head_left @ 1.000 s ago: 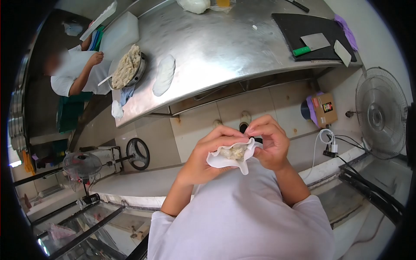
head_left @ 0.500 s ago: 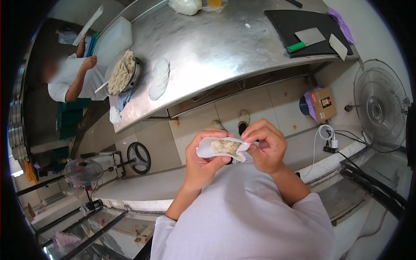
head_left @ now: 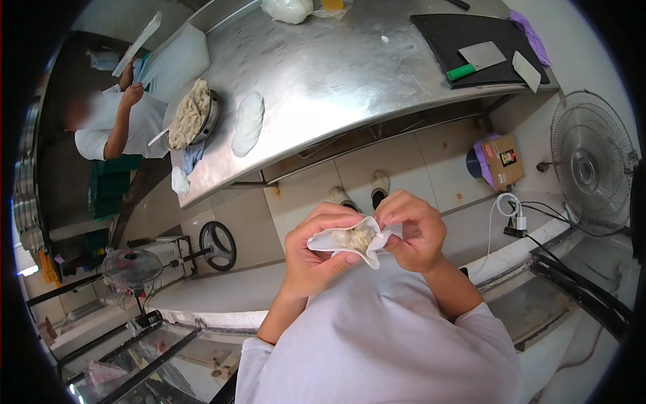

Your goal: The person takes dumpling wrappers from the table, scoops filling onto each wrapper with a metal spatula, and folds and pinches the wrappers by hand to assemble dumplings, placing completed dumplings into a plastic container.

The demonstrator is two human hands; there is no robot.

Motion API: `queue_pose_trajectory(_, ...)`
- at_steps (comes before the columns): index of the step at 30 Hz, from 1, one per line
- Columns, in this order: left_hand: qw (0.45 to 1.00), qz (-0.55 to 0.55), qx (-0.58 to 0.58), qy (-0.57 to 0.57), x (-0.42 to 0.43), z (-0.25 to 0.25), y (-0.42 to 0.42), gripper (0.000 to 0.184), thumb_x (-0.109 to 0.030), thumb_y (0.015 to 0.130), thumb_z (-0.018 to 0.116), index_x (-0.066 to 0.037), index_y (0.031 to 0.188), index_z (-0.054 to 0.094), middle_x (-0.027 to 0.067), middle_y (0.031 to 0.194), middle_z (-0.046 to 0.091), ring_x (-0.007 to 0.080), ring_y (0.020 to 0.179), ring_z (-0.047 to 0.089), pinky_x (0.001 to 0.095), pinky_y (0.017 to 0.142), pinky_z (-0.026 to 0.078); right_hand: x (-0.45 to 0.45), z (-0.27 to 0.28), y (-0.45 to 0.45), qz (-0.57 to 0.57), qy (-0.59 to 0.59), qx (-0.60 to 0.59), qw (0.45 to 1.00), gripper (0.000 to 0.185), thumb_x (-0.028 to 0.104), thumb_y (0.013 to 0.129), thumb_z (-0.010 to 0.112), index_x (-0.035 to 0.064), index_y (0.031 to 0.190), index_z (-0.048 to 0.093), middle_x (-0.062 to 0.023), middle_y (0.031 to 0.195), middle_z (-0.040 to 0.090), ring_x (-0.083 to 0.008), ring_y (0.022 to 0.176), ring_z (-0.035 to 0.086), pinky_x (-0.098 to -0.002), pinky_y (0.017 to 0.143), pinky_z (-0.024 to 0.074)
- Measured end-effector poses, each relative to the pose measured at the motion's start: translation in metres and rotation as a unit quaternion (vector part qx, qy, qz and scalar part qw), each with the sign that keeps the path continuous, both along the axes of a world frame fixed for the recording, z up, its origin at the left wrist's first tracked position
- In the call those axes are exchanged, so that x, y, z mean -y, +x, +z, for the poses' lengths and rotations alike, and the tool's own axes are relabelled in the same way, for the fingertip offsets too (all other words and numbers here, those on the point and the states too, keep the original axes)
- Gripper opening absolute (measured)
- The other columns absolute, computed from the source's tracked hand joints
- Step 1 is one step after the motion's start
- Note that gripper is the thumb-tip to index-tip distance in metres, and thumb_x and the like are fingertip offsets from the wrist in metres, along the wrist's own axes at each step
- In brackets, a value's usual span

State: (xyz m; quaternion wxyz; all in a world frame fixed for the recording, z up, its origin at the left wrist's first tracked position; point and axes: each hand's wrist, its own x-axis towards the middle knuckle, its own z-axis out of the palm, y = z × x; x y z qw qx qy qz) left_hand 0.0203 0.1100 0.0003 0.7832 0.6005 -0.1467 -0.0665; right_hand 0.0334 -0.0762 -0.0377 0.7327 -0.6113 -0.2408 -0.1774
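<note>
A thin white dumpling wrapper with a lump of pale, chunky filling in it is held in front of my chest. My left hand cups it from the left, fingers behind and thumb on the near edge. The fingers and thumb of my right hand pinch the right end, where the wrapper is gathered into folds. The left end is still spread, so the filling shows. On the steel table stands a pan of similar filling with a white handle sticking out.
A length of dough lies beside the pan. At the far right, a cleaver with a green handle rests on a black board. A co-worker is at the left, near a clear bin. A fan stands right.
The right end of the wrapper is gathered further, and its near edge has folded up around the filling. My hands stay in nearly the same place. The co-worker's hand has risen slightly.
</note>
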Motion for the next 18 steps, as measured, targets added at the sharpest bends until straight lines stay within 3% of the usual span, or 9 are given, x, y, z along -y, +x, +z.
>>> queue_pose_trajectory(2, 1.000, -0.008, 0.004, 0.009, -0.001, 0.001, 0.001, 0.040, -0.005, 0.078, 0.080, 0.002, 0.115, 0.067, 0.0150, 0.113, 0.061, 0.0221, 0.102, 0.061, 0.0329, 0.088, 0.051, -0.005, -0.001, -0.003, 0.009, 0.066, -0.046, 0.997, 0.030, 0.021, 0.085, 0.077, 0.0029, 0.102, 0.060, -0.0099, 0.085, 0.067, -0.0206, 0.077, 0.064, -0.0305, 0.069, 0.0513)
queue_pose_trajectory(5, 1.000, -0.016, 0.016, 0.020, -0.003, 0.002, 0.004, 0.040, -0.006, 0.077, 0.080, 0.002, 0.115, 0.067, 0.0147, 0.112, 0.062, 0.0217, 0.102, 0.061, 0.0323, 0.086, 0.051, 0.000, -0.003, 0.001, 0.014, 0.005, -0.020, 1.000, 0.039, 0.026, 0.087, 0.075, 0.0019, 0.112, 0.057, -0.0096, 0.084, 0.066, -0.0208, 0.076, 0.063, -0.0323, 0.070, 0.0501)
queue_pose_trajectory(9, 0.997, -0.047, 0.034, 0.057, -0.007, 0.005, 0.007, 0.040, -0.006, 0.077, 0.080, 0.002, 0.114, 0.068, 0.0150, 0.110, 0.063, 0.0215, 0.099, 0.062, 0.0313, 0.085, 0.050, 0.004, 0.004, 0.003, 0.027, 0.000, -0.056, 0.998, 0.038, 0.028, 0.086, 0.075, 0.0016, 0.110, 0.062, -0.0090, 0.083, 0.066, -0.0205, 0.075, 0.062, -0.0328, 0.069, 0.0494)
queue_pose_trajectory(11, 0.996, -0.056, 0.039, 0.066, -0.008, 0.006, 0.008, 0.039, -0.006, 0.077, 0.080, 0.002, 0.114, 0.068, 0.0149, 0.110, 0.064, 0.0215, 0.098, 0.062, 0.0311, 0.084, 0.050, 0.007, 0.003, 0.006, 0.031, -0.060, 0.000, 0.998, 0.032, 0.027, 0.085, 0.077, 0.0029, 0.103, 0.067, -0.0081, 0.083, 0.065, -0.0205, 0.076, 0.061, -0.0317, 0.067, 0.0489)
queue_pose_trajectory(14, 0.994, -0.064, 0.045, 0.078, -0.010, 0.007, 0.008, 0.039, -0.005, 0.077, 0.079, 0.001, 0.114, 0.068, 0.0143, 0.110, 0.064, 0.0215, 0.098, 0.062, 0.0309, 0.084, 0.050, 0.006, 0.004, 0.004, 0.030, -0.055, -0.018, 0.998, 0.025, 0.025, 0.083, 0.078, 0.0045, 0.095, 0.070, -0.0076, 0.084, 0.065, -0.0197, 0.076, 0.061, -0.0301, 0.066, 0.0489)
queue_pose_trajectory(18, 0.995, -0.061, 0.024, 0.070, -0.010, 0.006, 0.006, 0.038, -0.005, 0.076, 0.079, 0.001, 0.113, 0.069, 0.0139, 0.109, 0.065, 0.0213, 0.098, 0.063, 0.0309, 0.084, 0.050, 0.006, 0.005, 0.002, 0.028, -0.048, -0.026, 0.998, 0.024, 0.023, 0.083, 0.078, 0.0052, 0.097, 0.070, -0.0078, 0.086, 0.063, -0.0188, 0.076, 0.061, -0.0288, 0.065, 0.0492)
